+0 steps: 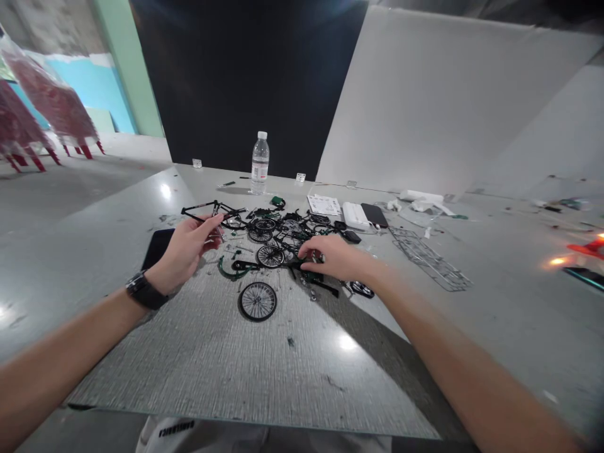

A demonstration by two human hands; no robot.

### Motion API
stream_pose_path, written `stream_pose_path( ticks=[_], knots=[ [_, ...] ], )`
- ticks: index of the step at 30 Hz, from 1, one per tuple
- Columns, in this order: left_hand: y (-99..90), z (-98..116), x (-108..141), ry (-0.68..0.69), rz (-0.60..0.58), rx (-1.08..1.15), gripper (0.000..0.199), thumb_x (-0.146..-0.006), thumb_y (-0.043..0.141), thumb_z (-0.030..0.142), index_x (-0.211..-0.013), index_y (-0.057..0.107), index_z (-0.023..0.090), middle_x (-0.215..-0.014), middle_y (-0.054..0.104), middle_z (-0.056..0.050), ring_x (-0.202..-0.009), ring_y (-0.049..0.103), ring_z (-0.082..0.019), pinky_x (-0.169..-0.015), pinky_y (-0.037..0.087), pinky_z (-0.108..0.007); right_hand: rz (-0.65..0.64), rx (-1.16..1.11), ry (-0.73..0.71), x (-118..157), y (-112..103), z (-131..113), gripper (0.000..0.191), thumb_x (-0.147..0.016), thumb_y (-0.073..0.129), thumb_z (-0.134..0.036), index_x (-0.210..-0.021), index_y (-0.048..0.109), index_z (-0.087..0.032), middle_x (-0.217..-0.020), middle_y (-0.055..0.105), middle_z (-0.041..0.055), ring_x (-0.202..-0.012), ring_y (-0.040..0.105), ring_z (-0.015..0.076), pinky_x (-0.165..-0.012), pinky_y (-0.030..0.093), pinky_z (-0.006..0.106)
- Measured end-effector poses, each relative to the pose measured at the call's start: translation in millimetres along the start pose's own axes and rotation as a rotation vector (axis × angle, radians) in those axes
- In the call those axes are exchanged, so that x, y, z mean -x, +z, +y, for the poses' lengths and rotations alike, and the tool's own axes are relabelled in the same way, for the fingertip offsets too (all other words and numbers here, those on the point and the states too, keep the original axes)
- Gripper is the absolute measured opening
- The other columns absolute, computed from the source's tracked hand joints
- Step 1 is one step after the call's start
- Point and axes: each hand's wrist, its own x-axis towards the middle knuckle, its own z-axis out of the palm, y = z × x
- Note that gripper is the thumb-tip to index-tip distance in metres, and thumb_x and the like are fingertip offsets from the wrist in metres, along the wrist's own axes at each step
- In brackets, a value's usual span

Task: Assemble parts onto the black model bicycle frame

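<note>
My left hand is closed on a black model bicycle frame, held above the left side of the loose parts. My right hand reaches into the pile of small black parts, with its fingers curved and a gap between thumb and fingertips. Dark pieces under the right fingers are partly hidden. Just left of that hand lies a spoked wheel, and another wheel rests flat nearer to me. A green curved part sits between my hands, beside a black crank-like piece.
At the back stands a water bottle. Printed sheets, a white box and a dark flat device lie behind the parts. Empty grey sprue frames are on the right. A black phone-like slab lies under my left wrist.
</note>
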Motion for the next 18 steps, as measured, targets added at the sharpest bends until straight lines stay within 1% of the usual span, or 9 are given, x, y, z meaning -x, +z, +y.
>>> stream_pose_path(
  ticks=[2,4,7,10,12,15,18],
  knots=[
    [-0.3,-0.9,-0.7,0.005,-0.005,0.000,0.026,-0.075,0.081,0.040,-0.076,0.068,0.017,-0.071,0.063,-0.001,-0.058,0.051,-0.011,-0.055,0.042,-0.025,0.020,0.008,-0.022,-0.7,2.9,-3.6,0.026,-0.090,0.062,-0.044,-0.104,0.074,-0.025,-0.110,0.074,0.0093,-0.096,0.067,0.0257,-0.081,0.052,0.038],
    [0.2,-0.7,-0.7,0.003,-0.002,-0.001,0.027,-0.074,0.082,0.040,-0.076,0.068,0.017,-0.072,0.062,0.000,-0.058,0.052,-0.011,-0.056,0.042,-0.025,0.014,-0.002,-0.049,-0.6,2.7,-5.8,0.024,-0.090,0.062,-0.044,-0.102,0.074,-0.026,-0.110,0.074,0.0086,-0.098,0.066,0.0256,-0.082,0.051,0.037],
    [1.4,0.8,0.4,-0.003,0.003,-0.002,0.028,-0.074,0.082,0.041,-0.076,0.067,0.017,-0.071,0.061,0.000,-0.058,0.051,-0.010,-0.056,0.041,-0.025,0.014,-0.030,-0.026,1.0,-4.1,-2.3,0.027,-0.091,0.061,-0.045,-0.107,0.074,-0.026,-0.113,0.073,0.0087,-0.100,0.066,0.0254,-0.083,0.052,0.037],
    [1.9,1.8,1.5,-0.006,-0.003,0.006,0.028,-0.074,0.082,0.041,-0.077,0.068,0.016,-0.072,0.061,0.000,-0.059,0.052,-0.011,-0.056,0.041,-0.025,0.095,0.051,0.082,3.7,-14.2,13.6,0.029,-0.096,0.052,-0.040,-0.109,0.073,-0.023,-0.114,0.072,0.0110,-0.096,0.066,0.0253,-0.082,0.052,0.039],
    [1.7,1.9,2.0,-0.008,-0.008,0.003,0.028,-0.075,0.082,0.041,-0.079,0.068,0.016,-0.073,0.062,0.000,-0.060,0.052,-0.011,-0.056,0.042,-0.025,0.134,0.151,0.147,5.5,-19.2,29.0,0.029,-0.094,0.052,-0.035,-0.108,0.074,-0.022,-0.115,0.071,0.0130,-0.095,0.066,0.0271,-0.082,0.051,0.041],
    [1.2,1.6,2.5,-0.001,-0.014,-0.006,0.029,-0.075,0.082,0.042,-0.078,0.068,0.017,-0.072,0.062,0.000,-0.060,0.052,-0.012,-0.057,0.042,-0.025,0.102,0.205,0.186,7.0,-20.9,49.9,0.028,-0.089,0.058,-0.033,-0.109,0.073,-0.021,-0.112,0.071,0.0131,-0.097,0.067,0.0285,-0.083,0.052,0.043],
    [0.9,1.1,2.4,0.010,-0.019,-0.010,0.029,-0.075,0.082,0.043,-0.077,0.068,0.017,-0.072,0.062,-0.001,-0.059,0.052,-0.011,-0.057,0.042,-0.026,0.058,0.191,0.197,6.9,-17.1,59.1,0.027,-0.087,0.060,-0.035,-0.108,0.073,-0.023,-0.110,0.073,0.0120,-0.096,0.068,0.0290,-0.082,0.053,0.043]
  ],
)
